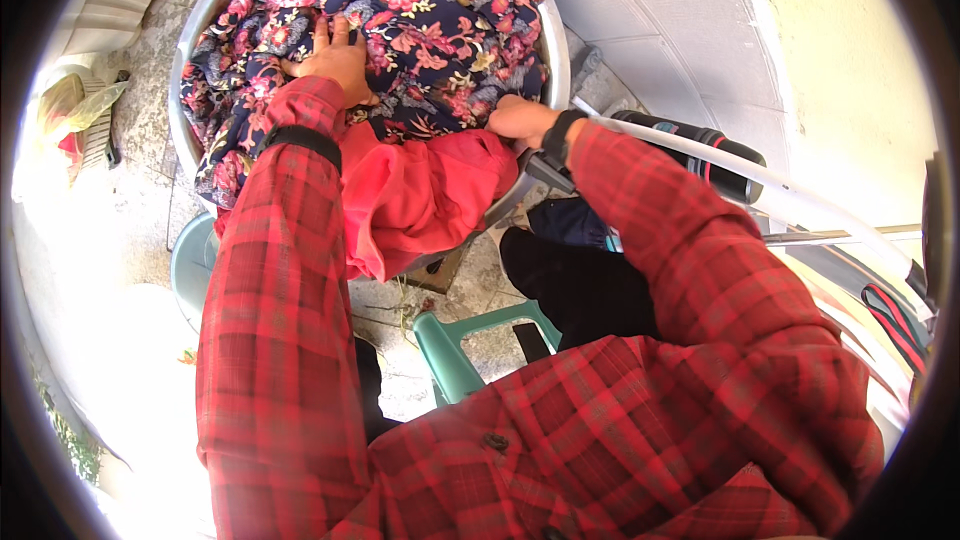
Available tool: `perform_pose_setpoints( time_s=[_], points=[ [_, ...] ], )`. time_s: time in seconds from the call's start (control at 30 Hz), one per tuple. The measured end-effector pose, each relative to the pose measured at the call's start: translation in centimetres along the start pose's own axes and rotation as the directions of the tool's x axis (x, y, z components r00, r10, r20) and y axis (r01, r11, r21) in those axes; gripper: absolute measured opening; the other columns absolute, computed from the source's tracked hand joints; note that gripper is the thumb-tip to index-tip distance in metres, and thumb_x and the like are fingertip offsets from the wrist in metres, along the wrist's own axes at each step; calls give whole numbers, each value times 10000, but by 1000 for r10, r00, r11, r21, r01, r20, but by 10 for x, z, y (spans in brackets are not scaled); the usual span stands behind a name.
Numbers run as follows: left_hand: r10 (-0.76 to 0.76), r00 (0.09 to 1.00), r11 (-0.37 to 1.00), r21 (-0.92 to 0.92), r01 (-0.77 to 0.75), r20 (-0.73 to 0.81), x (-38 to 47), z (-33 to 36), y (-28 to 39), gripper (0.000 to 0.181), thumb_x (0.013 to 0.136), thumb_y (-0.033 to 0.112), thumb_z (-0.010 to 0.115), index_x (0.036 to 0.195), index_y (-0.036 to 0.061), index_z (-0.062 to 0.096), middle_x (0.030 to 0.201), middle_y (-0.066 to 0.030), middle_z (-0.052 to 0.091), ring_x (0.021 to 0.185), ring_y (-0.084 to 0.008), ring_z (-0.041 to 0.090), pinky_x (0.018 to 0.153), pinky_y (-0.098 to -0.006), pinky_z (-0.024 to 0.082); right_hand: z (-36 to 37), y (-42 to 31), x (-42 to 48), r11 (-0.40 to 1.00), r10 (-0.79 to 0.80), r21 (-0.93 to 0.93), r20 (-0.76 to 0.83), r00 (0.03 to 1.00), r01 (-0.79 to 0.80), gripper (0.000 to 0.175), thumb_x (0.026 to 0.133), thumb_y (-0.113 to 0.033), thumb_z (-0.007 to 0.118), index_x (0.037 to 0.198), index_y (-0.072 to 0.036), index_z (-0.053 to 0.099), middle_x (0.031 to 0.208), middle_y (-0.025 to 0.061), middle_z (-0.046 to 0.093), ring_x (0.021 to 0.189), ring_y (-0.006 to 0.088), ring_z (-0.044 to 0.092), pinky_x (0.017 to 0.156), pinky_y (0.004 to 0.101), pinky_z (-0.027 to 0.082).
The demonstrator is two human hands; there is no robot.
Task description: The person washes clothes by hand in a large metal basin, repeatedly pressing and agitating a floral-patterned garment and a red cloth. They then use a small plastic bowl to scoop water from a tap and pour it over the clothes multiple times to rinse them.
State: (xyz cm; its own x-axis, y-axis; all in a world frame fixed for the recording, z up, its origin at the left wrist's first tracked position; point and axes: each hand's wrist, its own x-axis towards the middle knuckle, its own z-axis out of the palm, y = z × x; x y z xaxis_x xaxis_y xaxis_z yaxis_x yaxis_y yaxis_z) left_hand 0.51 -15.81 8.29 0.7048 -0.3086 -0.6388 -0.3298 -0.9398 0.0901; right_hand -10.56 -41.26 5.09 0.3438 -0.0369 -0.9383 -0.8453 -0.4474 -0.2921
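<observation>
A large round metal tub (556,52) is heaped with dark floral-print fabric (427,30). My left hand (334,64) lies palm down on this fabric, its fingers apart. At the tub's near right side, my right hand (519,118) is at the edge where the floral fabric meets a red cloth (420,195); its fingertips are hidden in the folds, so a grip cannot be made out. The red cloth hangs over the near rim, between my forearms. Both of my wrists bear black bands over or beside the red plaid sleeves.
A green plastic stool (446,352) stands below the tub, near my legs. A bluish bucket (193,262) is at the tub's lower left. To the right are a white pole (757,165), a black cylindrical object (739,172) and a pale wall (847,75).
</observation>
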Motion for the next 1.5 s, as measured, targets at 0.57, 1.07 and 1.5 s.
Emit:
perform_pose_setpoints(
  time_s=[0.57,1.07,1.5],
  points=[
    [-21,999,1000,-7,21,38,2,-3,1,1019,642,452,841,1492,207,333,1613,-71,66,1483,-326,34,953,-800,285,-2,-6,58,926,-313,-330,-395,864,185,294,712,-171,660,832,97,666,851,319,644,835,411,666,726,407,527],
    [86,996,994,-70,-88,-37,8,8,-8,1003,653,424,830,1480,122,351,1598,-158,103,1464,-414,67,1114,-566,300,-14,-47,-17,961,-173,183,-173,969,205,530,869,-253,663,1302,8,506,1351,250,473,1213,442,473,837,688,462],
    [111,966,758,-608,-235,-235,-84,-5,-86,500,802,260,715,1180,-53,621,1063,-209,686,969,-316,672,837,-377,514,10,-140,-214,445,-879,600,152,452,664,798,953,-605,415,1324,101,398,1150,285,588,1078,382,609,912,514,512]
  ],
)
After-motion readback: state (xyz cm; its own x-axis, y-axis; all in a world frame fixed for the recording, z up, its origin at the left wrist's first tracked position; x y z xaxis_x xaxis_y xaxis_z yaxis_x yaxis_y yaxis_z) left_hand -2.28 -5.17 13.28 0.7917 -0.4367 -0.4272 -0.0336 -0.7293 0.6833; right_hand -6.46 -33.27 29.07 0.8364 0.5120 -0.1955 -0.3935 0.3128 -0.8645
